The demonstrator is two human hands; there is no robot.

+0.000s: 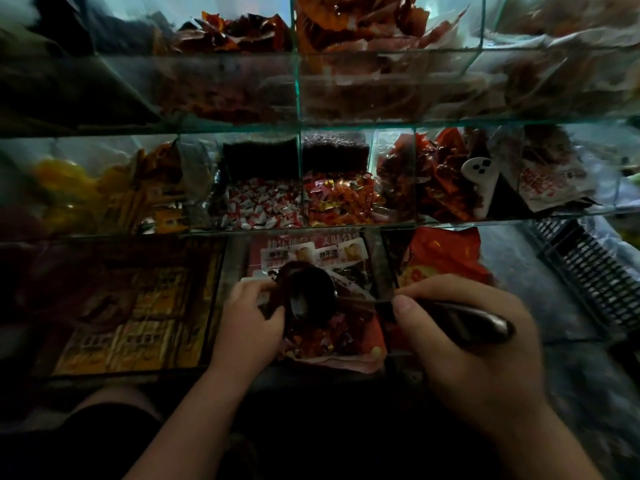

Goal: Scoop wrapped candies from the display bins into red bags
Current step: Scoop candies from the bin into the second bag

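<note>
My right hand point(464, 344) grips the dark handle of a metal scoop point(311, 296), whose bowl is tipped over the mouth of a red bag point(349, 337). Wrapped candies in red and gold foil lie inside the bag. My left hand point(249, 320) pinches the bag's left rim and holds it apart. The bag sits at the front of the lowest glass bin row. In the middle row, one bin holds red-and-white wrapped candies point(263, 206) and the one beside it orange and gold wrapped candies point(343, 202).
Glass bins point(298, 88) rise in three tiers, filled with snack packets. Yellow boxed goods point(138, 327) fill the lower left bin. A red packet point(443, 254) lies right of the bag. A black slatted crate point(588, 271) stands at the right. My knee point(114, 407) shows at lower left.
</note>
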